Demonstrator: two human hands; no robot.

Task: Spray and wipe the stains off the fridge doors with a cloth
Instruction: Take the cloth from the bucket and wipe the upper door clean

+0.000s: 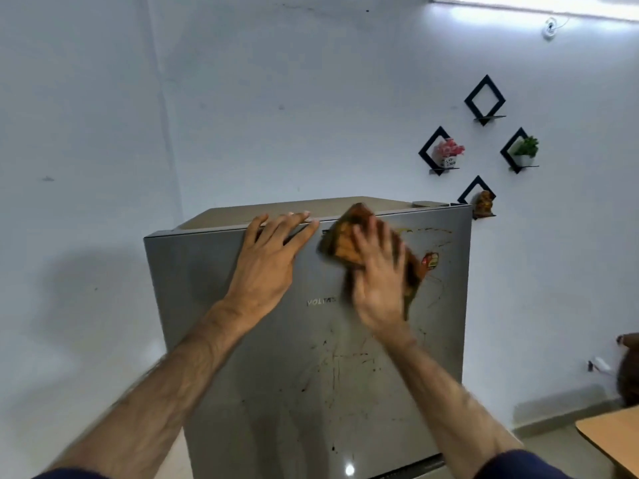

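Fingers of my left hand (273, 257) lie spread and hooked over the top edge of the fridge door (242, 340), palm flat on the grey metal, gripping nothing else, forearm reaching up from lower left. My right hand (378, 281) presses the orange-brown cloth (345, 236) flat against the upper door, fingers splayed over it, blurred, wrist angled up from lower right. Yellow and brown stains (432, 233) streak the door just right of the cloth, and dark splatters (332, 364) mark it below my hands.
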